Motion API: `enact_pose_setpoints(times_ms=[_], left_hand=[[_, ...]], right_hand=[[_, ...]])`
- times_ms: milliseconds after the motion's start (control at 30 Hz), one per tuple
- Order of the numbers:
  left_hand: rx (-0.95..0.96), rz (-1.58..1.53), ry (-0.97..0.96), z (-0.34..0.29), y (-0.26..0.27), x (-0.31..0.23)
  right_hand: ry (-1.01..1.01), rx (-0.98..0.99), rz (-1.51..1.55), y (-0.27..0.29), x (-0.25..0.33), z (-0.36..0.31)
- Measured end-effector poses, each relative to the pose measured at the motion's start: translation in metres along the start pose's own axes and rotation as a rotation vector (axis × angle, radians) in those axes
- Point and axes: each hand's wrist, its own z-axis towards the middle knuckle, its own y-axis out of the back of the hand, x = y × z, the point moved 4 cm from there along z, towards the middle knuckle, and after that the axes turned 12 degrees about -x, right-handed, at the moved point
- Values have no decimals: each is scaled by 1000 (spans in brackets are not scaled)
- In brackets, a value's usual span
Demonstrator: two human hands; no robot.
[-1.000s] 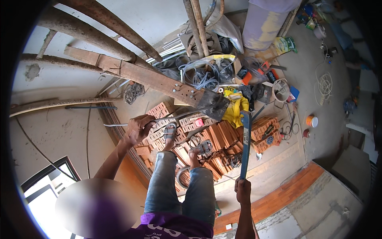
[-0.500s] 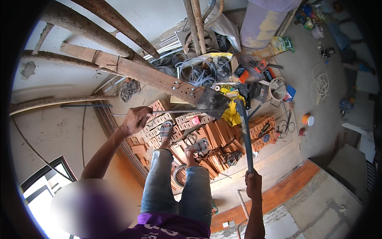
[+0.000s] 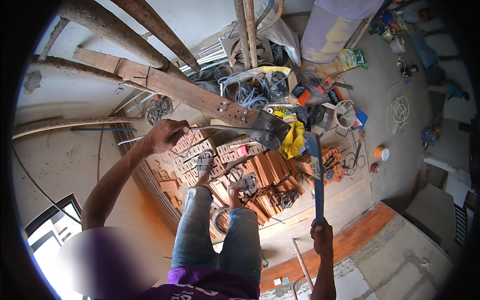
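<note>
My left hand (image 3: 169, 135) pinches a thin steel rod (image 3: 215, 127) left of centre. The rod runs right from my fingers onto a dark metal plate (image 3: 269, 131) at the end of a wooden plank (image 3: 175, 90). Several bolts stick up from the plank near that plate. In my right hand (image 3: 321, 235), at the lower right, is a long blue steel bar (image 3: 317, 175), gripped by its lower end. Its blunt upper head is to the right of the plate, apart from it. The rod's exact seat on the plate is too small to make out.
Below lie stacked bricks (image 3: 187, 165) and reddish timber strips (image 3: 267, 175), with my sandalled feet among them. Rusty poles (image 3: 120, 32) slant across the upper left. Beyond the plank are coiled clear hose (image 3: 250, 90), a bucket (image 3: 346, 114) and a yellow bag (image 3: 292, 142).
The blue bar's head has shifted slightly right and down, away from the plate. My left hand has risen a little, and the rod now looks curved where it looked straight.
</note>
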Motion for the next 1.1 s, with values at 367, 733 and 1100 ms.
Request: enact_pose_setpoints(times_ms=[367, 733, 1100], left_hand=[[-31, -2, -24, 13, -12, 8], [-56, -61, -23, -2, -24, -1], [65, -167, 100, 9, -22, -2]], right_hand=[[106, -149, -636, 48, 31, 66], [-362, -438, 353, -170, -50, -38], [-274, -548, 522, -280, -6, -43]])
